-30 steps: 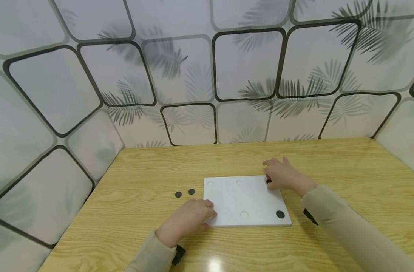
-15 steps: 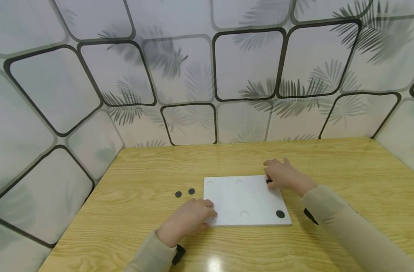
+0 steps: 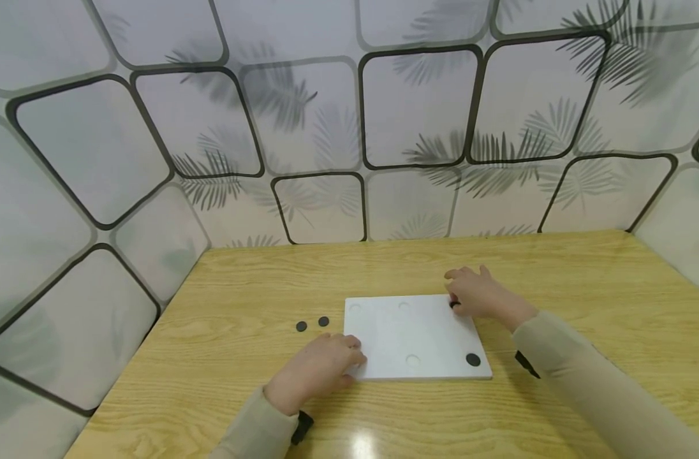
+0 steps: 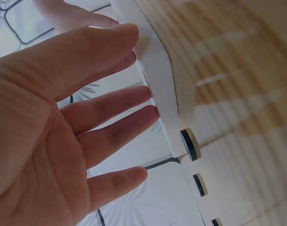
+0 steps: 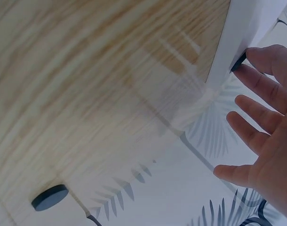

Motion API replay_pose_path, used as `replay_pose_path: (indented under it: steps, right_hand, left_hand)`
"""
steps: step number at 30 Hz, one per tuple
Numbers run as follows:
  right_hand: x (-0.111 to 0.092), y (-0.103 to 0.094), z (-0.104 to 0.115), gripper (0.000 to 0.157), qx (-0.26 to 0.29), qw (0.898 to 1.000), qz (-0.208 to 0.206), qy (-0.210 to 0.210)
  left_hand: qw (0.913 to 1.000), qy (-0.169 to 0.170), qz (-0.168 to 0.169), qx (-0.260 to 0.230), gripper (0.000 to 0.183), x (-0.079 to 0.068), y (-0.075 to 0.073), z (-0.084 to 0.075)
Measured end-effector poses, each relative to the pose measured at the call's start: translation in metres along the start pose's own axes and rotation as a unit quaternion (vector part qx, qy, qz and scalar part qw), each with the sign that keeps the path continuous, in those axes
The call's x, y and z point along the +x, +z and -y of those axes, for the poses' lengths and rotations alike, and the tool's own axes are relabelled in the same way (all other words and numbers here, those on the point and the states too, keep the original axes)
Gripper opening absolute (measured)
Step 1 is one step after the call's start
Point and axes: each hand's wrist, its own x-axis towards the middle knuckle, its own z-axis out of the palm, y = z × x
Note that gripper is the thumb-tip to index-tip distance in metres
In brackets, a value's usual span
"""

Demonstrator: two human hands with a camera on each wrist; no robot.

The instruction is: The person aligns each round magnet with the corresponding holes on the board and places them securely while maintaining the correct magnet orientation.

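A thin white board (image 3: 386, 338) with shallow round recesses lies on the table. My right hand (image 3: 483, 294) is at its far right corner, pinching a small black disc (image 5: 239, 62) between thumb and forefinger against the board; the other fingers are spread. At the near left corner my left hand (image 3: 319, 366) touches the board, thumb against the edge (image 4: 155, 61) and the fingertips along it, fingers fairly straight. Another black disc (image 3: 472, 359) sits at the board's near right corner. Recesses without discs show at the far left, far middle and near middle.
Two black discs (image 3: 323, 321) lie on the wooden table (image 3: 252, 293) left of the board. Several discs appear past the board in the left wrist view, and one disc (image 5: 50, 197) stands apart in the right wrist view. A patterned wall (image 3: 321, 204) borders the table.
Almost nothing differs: both hands keep their places on the board and the discs stay put. The head view has tilted very slightly.
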Motion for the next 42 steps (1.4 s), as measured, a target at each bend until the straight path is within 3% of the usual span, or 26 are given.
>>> replay_pose_path:
  steps: [24,42]
  right_hand:
    - [-0.002,0.002,-0.005,0.02,0.01,1.0,-0.024,-0.006]
    - [-0.005,0.011,-0.015,0.009,0.018,0.999,-0.043,-0.002]
  left_hand:
    - [1.0,0.001,0.003,0.006,0.025,0.001,-0.001,0.0]
    - [1.0,0.003,-0.002,0.0,0.023,0.0,-0.002,0.001]
